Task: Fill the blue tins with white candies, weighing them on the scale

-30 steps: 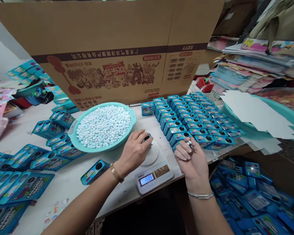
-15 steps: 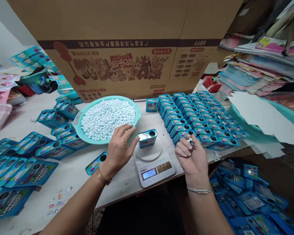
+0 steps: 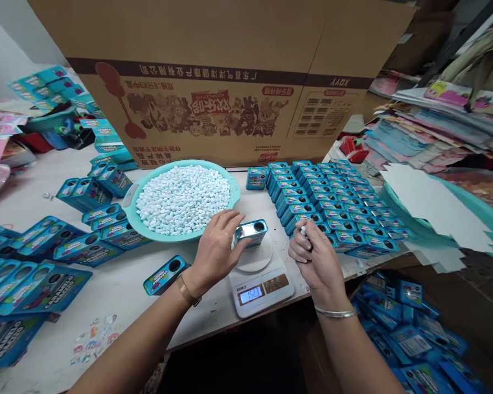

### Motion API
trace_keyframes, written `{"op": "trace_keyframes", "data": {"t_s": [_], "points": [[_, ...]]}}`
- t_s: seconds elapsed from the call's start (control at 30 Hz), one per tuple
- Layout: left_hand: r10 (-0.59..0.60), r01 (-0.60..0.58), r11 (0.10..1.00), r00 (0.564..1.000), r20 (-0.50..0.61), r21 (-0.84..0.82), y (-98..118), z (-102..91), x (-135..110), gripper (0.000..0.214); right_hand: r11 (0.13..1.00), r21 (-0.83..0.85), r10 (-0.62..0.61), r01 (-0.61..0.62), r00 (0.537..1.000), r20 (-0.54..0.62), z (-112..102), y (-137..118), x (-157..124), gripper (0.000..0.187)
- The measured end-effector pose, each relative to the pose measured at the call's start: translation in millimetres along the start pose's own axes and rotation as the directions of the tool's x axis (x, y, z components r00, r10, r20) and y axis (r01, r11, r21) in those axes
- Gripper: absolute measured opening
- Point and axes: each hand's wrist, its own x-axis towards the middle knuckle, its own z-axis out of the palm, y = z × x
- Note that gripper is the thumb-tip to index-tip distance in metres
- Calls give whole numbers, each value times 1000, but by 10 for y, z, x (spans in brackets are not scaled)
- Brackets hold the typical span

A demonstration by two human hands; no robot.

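A small blue candy box with a round dark hole in its top stands upright on the white kitchen scale. My left hand is at the box's left end, thumb in front and fingers behind, closed around that end. The scale's lit display appears to read 152.3. My right hand is closed in the air right of the scale; small white candies show between its thumb and fingers. Behind my left hand sits a turquoise basin heaped with pale candies.
Rows of upright blue boxes stand at the right, more boxes at the left. One box is beside my left wrist. A large carton blocks the back. Loose blue boxes lie below the table's right edge.
My left hand has moved right and closed around the box's end. My right hand has turned slightly, still holding candies. The scale's reading has dropped.
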Motion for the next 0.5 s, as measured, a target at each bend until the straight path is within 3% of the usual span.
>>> {"op": "trace_keyframes", "data": {"t_s": [0.13, 0.2, 0.33, 0.43, 0.5], "points": [[-35, 36, 999, 998, 61, -10, 12, 53, 43, 48, 969, -222, -93, 107, 993, 71, 71, 8, 141, 31], [-59, 62, 997, 995, 84, -37, 22, 97, 64, 52, 882, -420, -174, 214, 976, 132, 118, 10, 221, 30], [-135, 146, 983, 986, 103, -114, 37, 215, 89, 56, 478, -770, -234, 423, 906, 352, 229, 42, 342, 28], [-185, 202, 968, 975, 120, -150, 37, 294, 97, 56, 208, -840, -166, 501, 865, 474, 265, 97, 377, 26], [-202, 222, 962, 970, 135, -156, 37, 327, 101, 54, 107, -850, -132, 515, 855, 501, 255, 131, 378, 26]]}}
